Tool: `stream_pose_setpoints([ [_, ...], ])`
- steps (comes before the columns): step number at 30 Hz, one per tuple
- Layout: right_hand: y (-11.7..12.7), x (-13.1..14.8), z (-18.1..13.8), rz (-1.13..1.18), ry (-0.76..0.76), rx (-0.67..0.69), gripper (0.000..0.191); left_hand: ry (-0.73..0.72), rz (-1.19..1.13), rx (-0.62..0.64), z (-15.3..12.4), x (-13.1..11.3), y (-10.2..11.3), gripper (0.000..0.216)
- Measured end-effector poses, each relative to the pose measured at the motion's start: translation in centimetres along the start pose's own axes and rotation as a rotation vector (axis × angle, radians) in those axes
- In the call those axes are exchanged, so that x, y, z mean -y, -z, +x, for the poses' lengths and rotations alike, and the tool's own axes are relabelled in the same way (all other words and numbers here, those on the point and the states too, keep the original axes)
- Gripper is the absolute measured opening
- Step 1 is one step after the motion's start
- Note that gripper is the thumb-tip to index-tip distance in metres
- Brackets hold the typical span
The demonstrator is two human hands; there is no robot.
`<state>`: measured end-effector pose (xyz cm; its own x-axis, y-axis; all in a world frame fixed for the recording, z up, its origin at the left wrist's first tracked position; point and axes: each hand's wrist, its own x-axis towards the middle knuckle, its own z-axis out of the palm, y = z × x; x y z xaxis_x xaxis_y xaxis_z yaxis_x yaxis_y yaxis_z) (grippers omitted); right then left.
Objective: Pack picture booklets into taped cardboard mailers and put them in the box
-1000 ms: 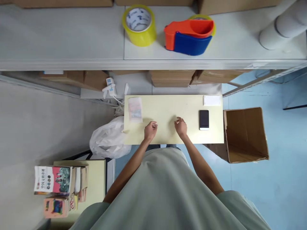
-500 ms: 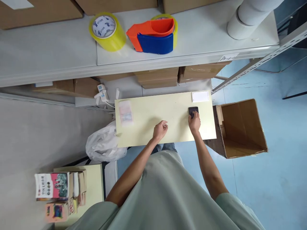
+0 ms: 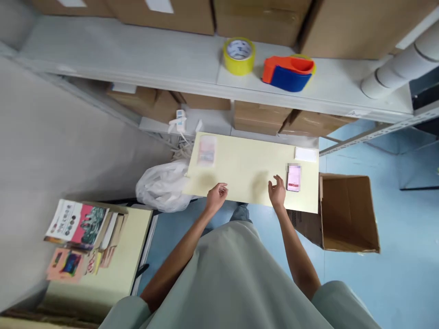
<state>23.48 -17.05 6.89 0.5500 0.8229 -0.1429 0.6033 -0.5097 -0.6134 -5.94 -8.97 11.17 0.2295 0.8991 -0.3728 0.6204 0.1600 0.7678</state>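
A phone [image 3: 294,177] lies on the right part of the pale yellow table [image 3: 243,160], its screen lit pink. Just left of it my right hand [image 3: 277,192] hovers with bent fingers apart and nothing in them. My left hand [image 3: 216,195] is over the table's front edge, fingers loosely curled but apart, also holding nothing. Behind the phone rests a flat white rectangular item [image 3: 305,154]. At the table's left end is a clear packet with pinkish contents [image 3: 207,151], too blurred to read.
Behind the table, a grey shelf [image 3: 137,59] carries cardboard boxes, a yellow tape roll [image 3: 239,57] and an orange-and-blue tape dispenser [image 3: 288,73]. An open cardboard box [image 3: 348,212] stands at right. To the left are a white plastic bag [image 3: 163,187] and stacked books [image 3: 77,224].
My right hand has left the phone and drawn back to its left. The phone's dark face now shows a lit screen. The view has swung left and tilted.
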Motion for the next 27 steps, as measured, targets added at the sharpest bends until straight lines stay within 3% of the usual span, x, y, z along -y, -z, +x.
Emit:
stream_pose_setpoints([
  [4, -3.9, 6.3, -5.0, 0.041, 0.150, 0.089, 0.047, -0.005, -0.111, -0.104, -5.2, 4.8, 5.3, 0.022],
  [8, -8.8, 13.4, -11.3, 0.066, 0.307, 0.158, 0.047, 0.062, -0.212, -0.249, -12.5, 11.7, 11.4, 0.024],
  [13, -14.5, 21.3, -20.2, 0.067, 0.519, 0.259, 0.050, 0.203, -0.285, -0.521, -24.1, 22.0, 18.6, 0.030],
  [17, -18.3, 26.3, -27.2, 0.027, 0.650, 0.432, 0.051, 0.403, -0.229, -0.799, -34.6, 29.2, 23.2, 0.036],
  [20, -20.6, 29.5, -31.9, 0.012, 0.777, 0.577, 0.050, 0.552, -0.055, -0.962, -42.7, 33.7, 25.3, 0.049],
  [22, -21.8, 31.6, -34.7, -0.005, 0.868, 0.658, 0.048, 0.644, 0.061, -1.003, -47.6, 36.2, 26.0, 0.064],
  [27, -23.4, 36.1, -40.3, -0.032, 1.036, 0.814, 0.044, 0.872, 0.153, -0.843, -55.8, 41.3, 25.5, 0.111],
])
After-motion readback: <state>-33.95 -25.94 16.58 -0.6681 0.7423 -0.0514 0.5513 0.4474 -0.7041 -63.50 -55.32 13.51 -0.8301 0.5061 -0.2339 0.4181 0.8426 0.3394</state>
